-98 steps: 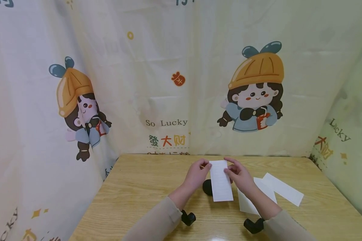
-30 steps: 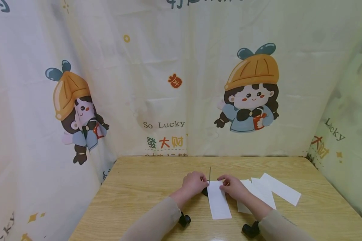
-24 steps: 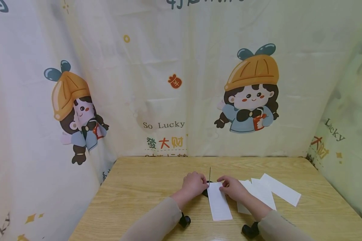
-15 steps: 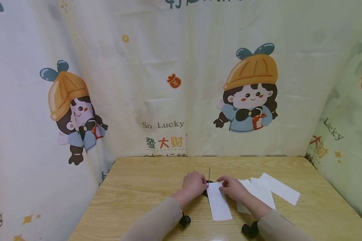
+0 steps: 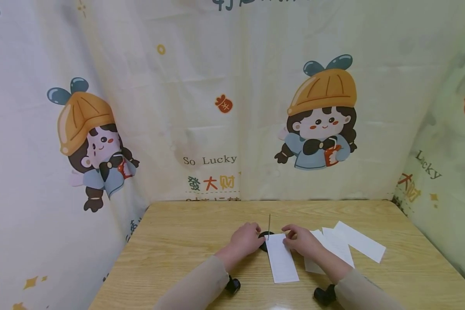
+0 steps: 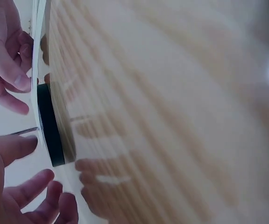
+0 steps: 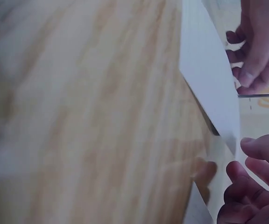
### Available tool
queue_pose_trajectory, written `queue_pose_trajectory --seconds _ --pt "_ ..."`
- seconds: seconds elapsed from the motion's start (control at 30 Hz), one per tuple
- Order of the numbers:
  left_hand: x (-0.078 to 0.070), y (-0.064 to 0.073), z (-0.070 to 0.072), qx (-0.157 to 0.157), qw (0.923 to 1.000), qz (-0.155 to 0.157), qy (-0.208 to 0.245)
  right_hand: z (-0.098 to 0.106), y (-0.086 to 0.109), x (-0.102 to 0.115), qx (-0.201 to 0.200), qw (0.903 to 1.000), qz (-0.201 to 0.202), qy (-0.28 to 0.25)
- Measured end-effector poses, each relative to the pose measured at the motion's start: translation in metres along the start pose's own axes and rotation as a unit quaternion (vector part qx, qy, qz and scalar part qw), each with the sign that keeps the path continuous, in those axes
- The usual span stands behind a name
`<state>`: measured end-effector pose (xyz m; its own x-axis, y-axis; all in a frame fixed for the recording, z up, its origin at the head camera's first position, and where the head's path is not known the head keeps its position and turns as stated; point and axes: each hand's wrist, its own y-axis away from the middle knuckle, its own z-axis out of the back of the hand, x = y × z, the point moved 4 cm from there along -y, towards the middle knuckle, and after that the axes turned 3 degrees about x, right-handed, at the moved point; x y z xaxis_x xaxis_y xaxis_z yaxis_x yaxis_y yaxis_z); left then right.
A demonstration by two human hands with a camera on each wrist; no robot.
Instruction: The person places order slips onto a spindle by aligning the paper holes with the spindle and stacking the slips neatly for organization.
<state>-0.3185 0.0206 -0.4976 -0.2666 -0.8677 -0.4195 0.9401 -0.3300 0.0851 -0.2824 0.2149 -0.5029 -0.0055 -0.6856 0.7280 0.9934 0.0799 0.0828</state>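
Note:
A bill spike stands on the table, its round black base (image 5: 261, 245) partly under a white paper slip (image 5: 282, 260) and its thin metal spike (image 5: 269, 224) upright. The spike passes through the slip near its top left corner. My left hand (image 5: 246, 239) is beside the base on the left; in the left wrist view its thumb (image 6: 24, 145) and fingers are spread apart with nothing between them. At the slip's right edge is my right hand (image 5: 302, 242). In the right wrist view its thumb (image 7: 260, 147) and forefinger stand apart close to the paper's corner.
More white slips (image 5: 362, 242) lie overlapping on the wooden table (image 5: 186, 232), to the right and partly under the right forearm. Black wrist devices (image 5: 324, 295) sit by both sleeves. A printed curtain (image 5: 201, 129) hangs behind the table and along its sides.
The slip was held up in front of the spike by both hands; it has come down onto the spike. Just now both hands have eased slightly outward from it.

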Motion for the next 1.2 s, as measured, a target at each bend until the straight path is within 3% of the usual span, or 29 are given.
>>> queue_pose_trajectory --seconds 0.33,0.5,0.97,1.2 --pt "0.011 0.003 -0.003 0.063 0.9955 -0.069 0.012 0.027 0.013 -0.010 -0.010 0.9989 0.046 0.000" --pt "0.014 0.004 -0.003 0.086 0.9926 -0.084 0.016 0.048 0.021 -0.026 -0.011 0.9977 0.066 0.014" --pt "0.014 0.004 0.000 0.088 0.9925 -0.084 -0.006 0.117 0.044 -0.080 -0.010 0.9972 0.040 0.063" --pt "0.012 0.005 -0.002 0.087 0.9930 -0.080 -0.007 0.139 0.049 -0.105 -0.013 0.9965 0.030 0.076"
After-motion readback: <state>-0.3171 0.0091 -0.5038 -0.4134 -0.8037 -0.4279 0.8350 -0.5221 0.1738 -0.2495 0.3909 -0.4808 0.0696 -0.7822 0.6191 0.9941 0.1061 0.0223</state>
